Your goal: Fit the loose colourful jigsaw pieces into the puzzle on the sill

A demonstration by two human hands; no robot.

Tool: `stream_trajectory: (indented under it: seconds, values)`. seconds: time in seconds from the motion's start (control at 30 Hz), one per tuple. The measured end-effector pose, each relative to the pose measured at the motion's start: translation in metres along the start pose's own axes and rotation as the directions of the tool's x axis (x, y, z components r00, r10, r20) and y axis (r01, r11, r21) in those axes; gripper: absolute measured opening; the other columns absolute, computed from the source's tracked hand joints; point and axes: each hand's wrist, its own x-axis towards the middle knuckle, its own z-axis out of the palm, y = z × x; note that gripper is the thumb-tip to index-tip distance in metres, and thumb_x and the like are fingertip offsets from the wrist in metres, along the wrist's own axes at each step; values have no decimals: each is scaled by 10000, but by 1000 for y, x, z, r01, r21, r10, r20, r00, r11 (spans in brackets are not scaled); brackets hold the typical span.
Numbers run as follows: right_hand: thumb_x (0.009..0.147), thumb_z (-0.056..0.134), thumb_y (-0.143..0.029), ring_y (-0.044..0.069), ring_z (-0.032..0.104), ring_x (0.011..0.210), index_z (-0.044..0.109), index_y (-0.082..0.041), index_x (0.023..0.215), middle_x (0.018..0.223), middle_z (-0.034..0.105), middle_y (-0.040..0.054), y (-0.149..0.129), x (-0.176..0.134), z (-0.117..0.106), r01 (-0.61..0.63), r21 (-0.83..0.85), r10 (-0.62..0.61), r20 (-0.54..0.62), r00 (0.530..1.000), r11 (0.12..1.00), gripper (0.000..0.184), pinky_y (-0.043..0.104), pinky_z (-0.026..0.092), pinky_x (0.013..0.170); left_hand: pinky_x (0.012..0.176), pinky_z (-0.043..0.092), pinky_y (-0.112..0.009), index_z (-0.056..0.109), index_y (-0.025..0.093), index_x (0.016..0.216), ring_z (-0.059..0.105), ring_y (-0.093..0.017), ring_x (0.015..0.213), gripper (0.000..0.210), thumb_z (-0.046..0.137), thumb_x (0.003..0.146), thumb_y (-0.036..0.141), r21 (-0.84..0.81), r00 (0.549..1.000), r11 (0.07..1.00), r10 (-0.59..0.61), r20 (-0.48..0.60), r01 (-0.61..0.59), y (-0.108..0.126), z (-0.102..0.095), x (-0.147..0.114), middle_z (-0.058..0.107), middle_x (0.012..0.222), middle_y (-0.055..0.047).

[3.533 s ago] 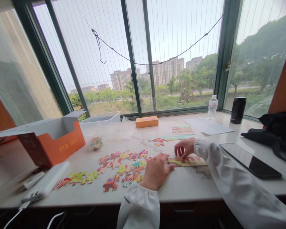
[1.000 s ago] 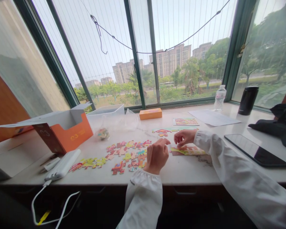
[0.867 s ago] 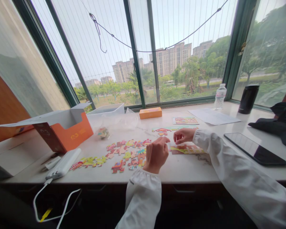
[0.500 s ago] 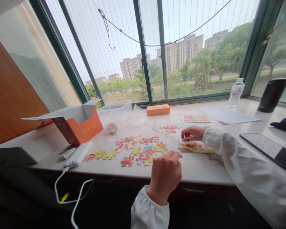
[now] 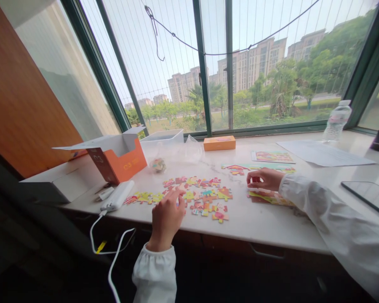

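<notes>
Colourful puzzle pieces [image 5: 205, 198] under left hand [image 5: 166, 219]

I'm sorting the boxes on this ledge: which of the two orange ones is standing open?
The big orange carton at the left, beside the white power bank: its pale lid flap is raised. The small flat orange box by the window is closed.

Both arms wear loose white sleeves of thin, slightly creased fabric, each gathered into an elastic ruffled cuff at the wrist; left hand [image 5: 166, 219] and right hand [image 5: 264, 179] are bare
</notes>
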Motion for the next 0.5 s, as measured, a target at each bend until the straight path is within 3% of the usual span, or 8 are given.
stream_trajectory:
  seconds: [0.23, 0.4, 0.5]
  values:
    - [858, 526, -631, 140, 534, 591, 699, -206, 877, 684, 662, 42, -7, 3, 7, 17, -58, -20, -53, 998, 998, 459, 264, 373, 594, 708, 480, -340, 647, 292, 1183, 655, -257, 940, 391, 337, 950, 241, 118, 983, 985, -142, 115, 128, -58, -1, 38, 709, 1110, -60]
    - [886, 526, -573, 122, 517, 574, 690, -209, 908, 668, 652, 19, -23, 6, 9, 31, -81, -33, -27, 999, 996, 400, 248, 352, 592, 735, 489, -358, 610, 296, 1241, 608, -283, 1051, 423, 289, 970, 241, 107, 983, 985, -149, 109, 138, -78, 0, 68, 683, 1175, -86]
    - [900, 530, -525, 125, 513, 575, 688, -208, 915, 670, 651, 20, -28, 7, 10, 18, -113, -21, -27, 999, 993, 355, 252, 347, 597, 777, 491, -357, 596, 287, 1279, 581, -280, 1074, 429, 300, 972, 239, 99, 991, 990, -113, 76, 105, -86, 10, 79, 682, 1172, -94]
